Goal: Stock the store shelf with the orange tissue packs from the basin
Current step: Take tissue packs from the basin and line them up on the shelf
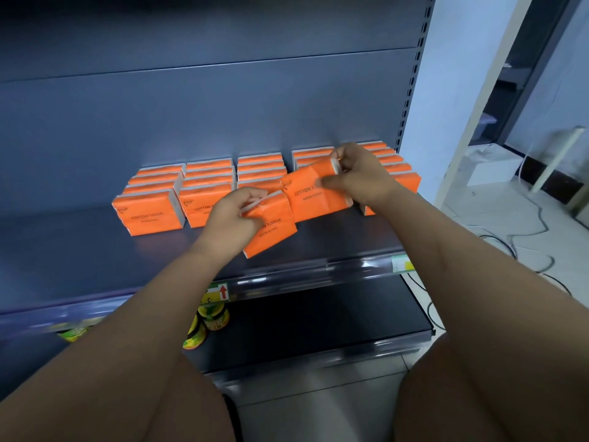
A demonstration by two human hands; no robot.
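The dark grey store shelf (79, 250) is carrying several files of orange tissue packs (204, 183). They are standing one behind another with printed faces forward, probably so that shoppers can read them. The basin is not showing. Two more packs are being held just over the shelf in front of the middle files, seemingly to extend them. The left hand (232, 215) is gripping the nearer pack (271, 231) by its left end, fingers clamped round it. The right hand (360, 177) is pinching the farther pack (314, 193) at its upper right end. The fronts are reading "COTTON TISSUE"; the smaller print is too blurred. A shelf-edge tag (223, 291) is showing a red arrow.
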